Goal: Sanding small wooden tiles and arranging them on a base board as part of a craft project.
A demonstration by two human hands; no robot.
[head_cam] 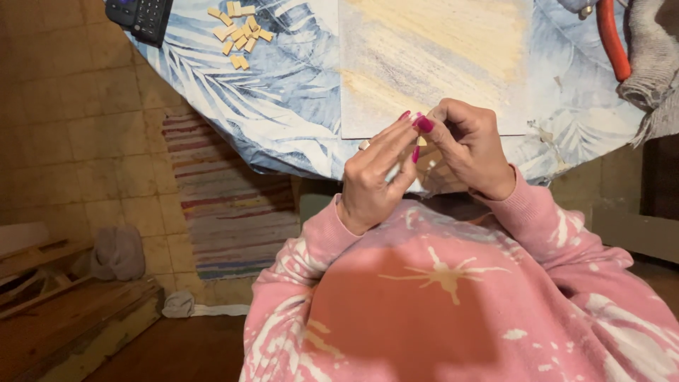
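Both hands meet just off the tabletop's (283, 106) near edge: the left hand (375, 177) and right hand (467, 152) pinch a small tan piece (422, 141) between their fingertips, its axis hidden.

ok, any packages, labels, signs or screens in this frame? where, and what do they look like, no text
Dark keypad device: top left corner on the table, partly cut off; black, rows of small buttons. Whether it has a screen cannot be told.
No packages, labels or signs show.
For reference: left hand and right hand meet at the table edge around a small tan piece; loose tan pieces lie beside the device on the blue leaf-print cloth.
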